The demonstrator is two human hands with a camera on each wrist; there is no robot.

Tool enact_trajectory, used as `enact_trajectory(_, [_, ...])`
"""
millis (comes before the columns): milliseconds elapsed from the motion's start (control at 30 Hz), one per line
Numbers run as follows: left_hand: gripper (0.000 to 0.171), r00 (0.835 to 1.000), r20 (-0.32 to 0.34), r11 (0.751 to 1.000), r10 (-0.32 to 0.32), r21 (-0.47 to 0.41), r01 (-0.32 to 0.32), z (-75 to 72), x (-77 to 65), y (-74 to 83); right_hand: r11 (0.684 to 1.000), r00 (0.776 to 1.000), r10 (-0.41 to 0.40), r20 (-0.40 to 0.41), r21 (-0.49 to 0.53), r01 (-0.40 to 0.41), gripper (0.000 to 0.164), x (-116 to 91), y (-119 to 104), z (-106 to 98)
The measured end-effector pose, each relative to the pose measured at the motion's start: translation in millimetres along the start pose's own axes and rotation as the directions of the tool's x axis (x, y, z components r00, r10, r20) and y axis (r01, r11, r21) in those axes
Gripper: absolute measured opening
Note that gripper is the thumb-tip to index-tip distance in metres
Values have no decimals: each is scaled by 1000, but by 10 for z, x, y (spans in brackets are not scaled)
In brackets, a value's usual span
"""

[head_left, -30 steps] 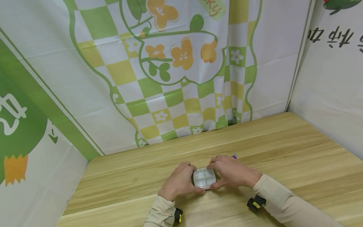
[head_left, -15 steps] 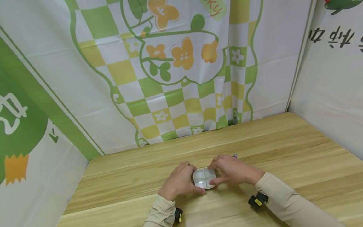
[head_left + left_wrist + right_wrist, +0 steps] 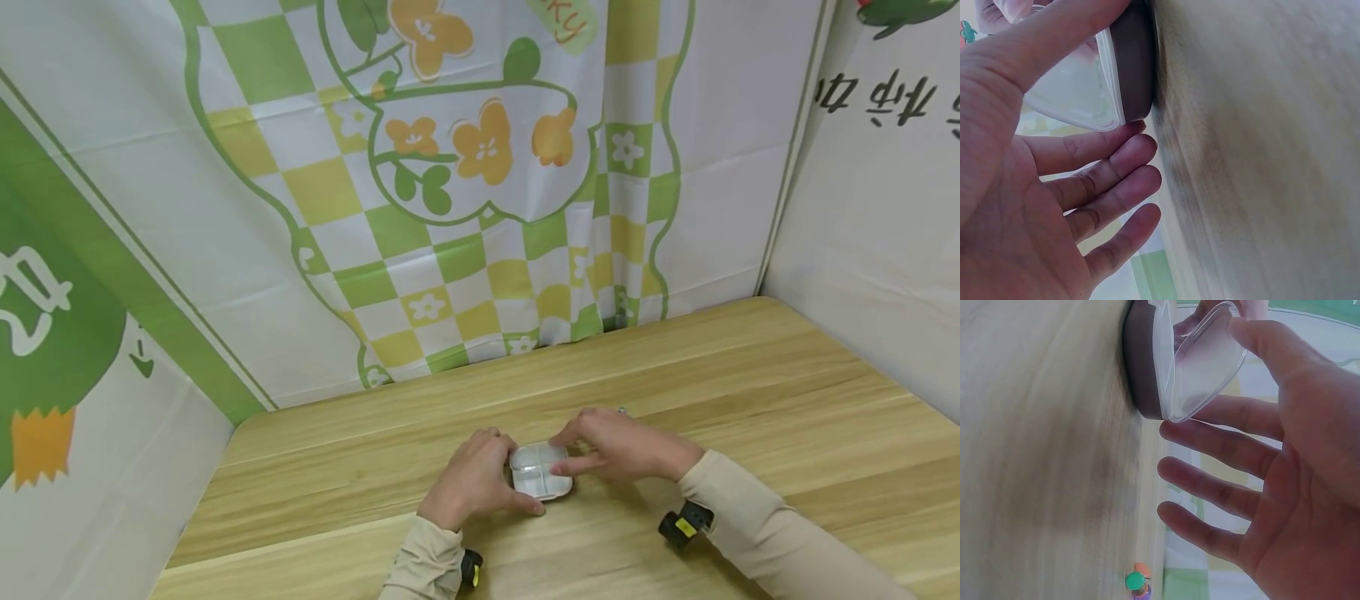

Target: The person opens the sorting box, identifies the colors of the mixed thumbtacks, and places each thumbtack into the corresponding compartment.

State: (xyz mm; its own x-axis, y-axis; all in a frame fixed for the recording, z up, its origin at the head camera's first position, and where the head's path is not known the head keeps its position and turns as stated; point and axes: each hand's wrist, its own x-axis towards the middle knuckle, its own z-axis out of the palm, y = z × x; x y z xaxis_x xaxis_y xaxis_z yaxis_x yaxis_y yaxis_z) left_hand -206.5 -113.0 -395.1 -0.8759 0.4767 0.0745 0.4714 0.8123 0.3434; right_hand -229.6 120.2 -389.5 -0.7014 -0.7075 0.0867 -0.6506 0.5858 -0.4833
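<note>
A small pill box (image 3: pixel 534 486) with four-part white inside, brown base (image 3: pixel 1133 59) and clear lid (image 3: pixel 1209 378) stands on the wooden table. My left hand (image 3: pixel 472 482) grips its left side, thumb along the near edge and index finger at the far corner. On the other side, my right hand (image 3: pixel 621 446) pinches the clear lid between thumb and index finger. That lid is tilted up off the white rim, raised at the thumb's side, as the right wrist view shows. The remaining right fingers (image 3: pixel 1200 487) extend past the box. No contents show in the compartments.
Beyond my right hand lies a small cluster of colourful pieces (image 3: pixel 1137 581), green, orange and purple, mostly hidden in the head view. Wood-grain table (image 3: pixel 315 467) surrounds the box. A printed curtain (image 3: pixel 480 275) hangs at its far edge.
My right thumb has moved from the box's near right corner up onto the lid's edge, and the lid has tilted upward. The left hand has kept its hold.
</note>
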Motion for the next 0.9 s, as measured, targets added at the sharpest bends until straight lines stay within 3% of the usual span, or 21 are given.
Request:
enact_trajectory(467, [76, 1000, -4, 1000, -17, 12, 17, 3, 5, 6, 998, 999, -26, 23, 58, 25, 60, 23, 37, -15])
enact_trajectory(900, [71, 1000, -10, 1000, -20, 13, 20, -7, 4, 10, 995, 999, -22, -23, 95, 24, 54, 28, 30, -12])
